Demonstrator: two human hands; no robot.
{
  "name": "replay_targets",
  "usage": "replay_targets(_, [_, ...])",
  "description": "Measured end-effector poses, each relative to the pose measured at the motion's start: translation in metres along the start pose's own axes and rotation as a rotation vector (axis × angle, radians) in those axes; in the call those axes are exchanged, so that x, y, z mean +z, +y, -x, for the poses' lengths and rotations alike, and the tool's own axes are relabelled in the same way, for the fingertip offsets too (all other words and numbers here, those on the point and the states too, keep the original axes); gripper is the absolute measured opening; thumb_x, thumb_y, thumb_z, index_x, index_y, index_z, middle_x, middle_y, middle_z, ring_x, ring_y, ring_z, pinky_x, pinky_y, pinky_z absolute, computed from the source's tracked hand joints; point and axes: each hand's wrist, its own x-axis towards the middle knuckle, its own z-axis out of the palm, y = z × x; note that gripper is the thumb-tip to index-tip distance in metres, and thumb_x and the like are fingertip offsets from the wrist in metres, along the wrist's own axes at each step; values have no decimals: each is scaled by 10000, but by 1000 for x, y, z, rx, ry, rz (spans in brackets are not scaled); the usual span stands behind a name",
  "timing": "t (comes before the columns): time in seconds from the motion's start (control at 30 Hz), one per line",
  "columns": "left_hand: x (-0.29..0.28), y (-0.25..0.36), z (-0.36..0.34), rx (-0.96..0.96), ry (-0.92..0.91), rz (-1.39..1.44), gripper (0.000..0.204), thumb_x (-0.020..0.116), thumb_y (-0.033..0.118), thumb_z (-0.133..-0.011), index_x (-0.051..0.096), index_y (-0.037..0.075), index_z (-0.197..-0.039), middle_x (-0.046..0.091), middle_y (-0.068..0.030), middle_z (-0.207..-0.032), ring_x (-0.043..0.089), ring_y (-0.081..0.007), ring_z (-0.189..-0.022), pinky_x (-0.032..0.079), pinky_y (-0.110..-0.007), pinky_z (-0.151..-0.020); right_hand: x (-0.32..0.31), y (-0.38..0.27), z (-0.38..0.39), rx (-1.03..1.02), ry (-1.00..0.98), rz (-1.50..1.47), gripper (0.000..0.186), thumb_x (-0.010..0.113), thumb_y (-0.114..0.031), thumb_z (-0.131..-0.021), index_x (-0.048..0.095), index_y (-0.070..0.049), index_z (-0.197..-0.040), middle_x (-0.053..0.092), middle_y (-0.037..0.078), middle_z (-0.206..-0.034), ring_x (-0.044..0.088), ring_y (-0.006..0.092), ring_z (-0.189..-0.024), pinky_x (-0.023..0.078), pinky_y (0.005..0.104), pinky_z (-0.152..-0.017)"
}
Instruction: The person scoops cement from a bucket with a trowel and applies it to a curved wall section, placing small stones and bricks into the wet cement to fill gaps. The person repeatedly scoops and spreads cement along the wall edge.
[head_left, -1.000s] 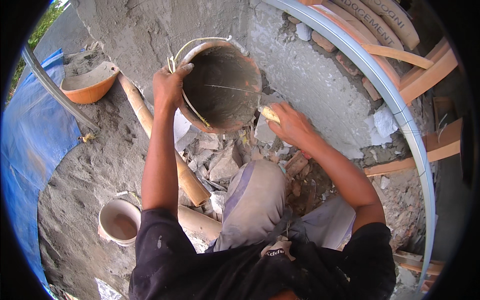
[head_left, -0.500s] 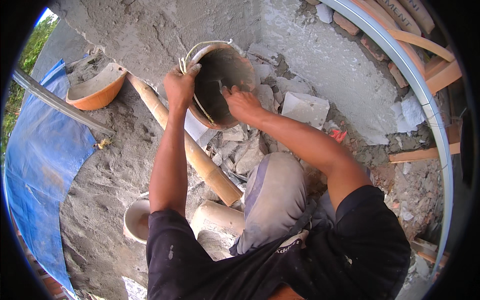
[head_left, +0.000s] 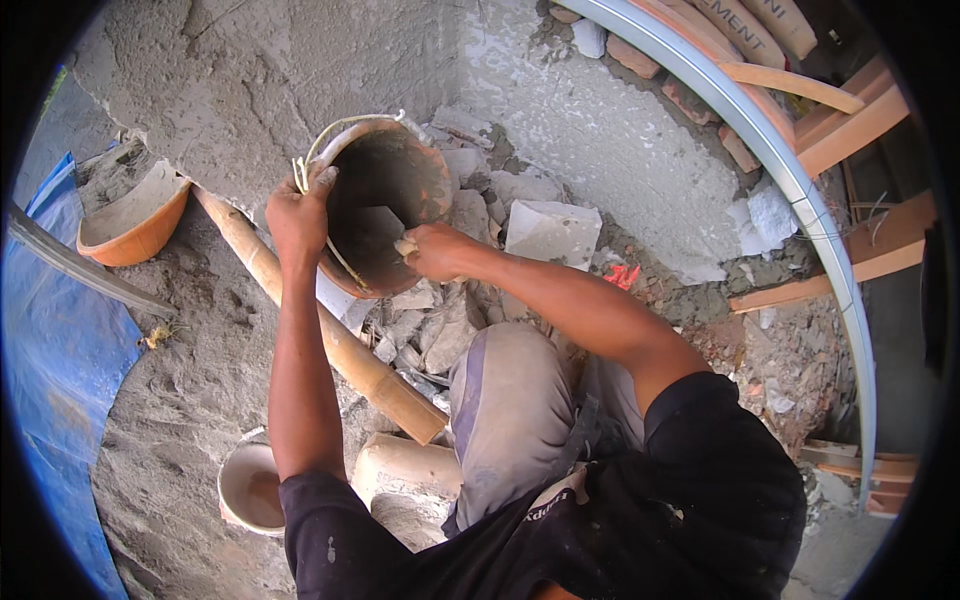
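Observation:
A tilted bucket with an orange-brown rim and a dark inside stands among rubble by the plastered wall. My left hand is closed on its left rim, thumb over the edge, beside the pale cord handle. Inside the opening, my right hand is wrapped round the handle of a trowel. The trowel's flat grey blade shows dimly against the bucket's inner wall. How much mortar lies in the bucket is too dark to tell.
A bamboo pole lies slanting left of my knee. An orange basin sits at the far left, above a blue tarp. A small pail stands near my left elbow. Broken blocks and a curved metal strip lie rightward.
The whole view has shifted, so the scene sits further left and lower. The trowel blade has turned, with more of its flat face showing. My left hand keeps its hold on the rim.

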Motion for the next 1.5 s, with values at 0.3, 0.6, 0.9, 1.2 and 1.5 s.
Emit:
replay_targets(0.3, [10, 12, -3, -28, 31, -78, 338, 741, 286, -848, 741, -8, -1015, 715, -95, -789, 649, -164, -726, 503, -343, -726, -33, 15, 9, 210, -206, -95, 433, 546, -276, -967, 590, 40, -1259, 696, 234, -1027, 705, 255, -607, 561, 386, -602])
replay_targets(0.6, [28, 18, -17, 0, 43, -96, 341, 751, 310, -841, 725, -15, -945, 671, -111, -711, 609, -176, -657, 475, -359, -672, -30, 25, -21, 413, -403, -557, 366, 588, -299, -972, 615, -1, -1182, 656, 118, -811, 631, 190, -543, 522, 340, -487])
replay_targets(0.9, [22, 14, -23, -92, 104, 48, 403, 753, 346, -819, 702, -47, -892, 695, -244, -796, 692, -379, -763, 502, -454, -737, -30, 26, 8, 270, -463, -1213, 350, 639, -253, -976, 544, -78, -1264, 599, 50, -774, 578, 113, -525, 477, 244, -435])
replay_targets(1.2, [17, -2, -44, -102, 160, -46, 412, 738, 361, -827, 704, -45, -891, 694, -236, -780, 695, -368, -759, 508, -437, -742, -142, 41, 110, 338, -221, -1092, 460, 608, -166, -967, 470, -1, -1374, 603, 96, -801, 569, 133, -530, 469, 246, -413])
replay_targets(1.5, [6, -5, -46, -148, 153, 51, 428, 723, 377, -838, 714, -44, -914, 692, -193, -749, 693, -301, -738, 509, -413, -735, -268, 91, 93, 34, -75, -1517, 522, 515, -277, -998, 444, 68, -1383, 596, 112, -812, 582, 151, -564, 501, 274, -444])
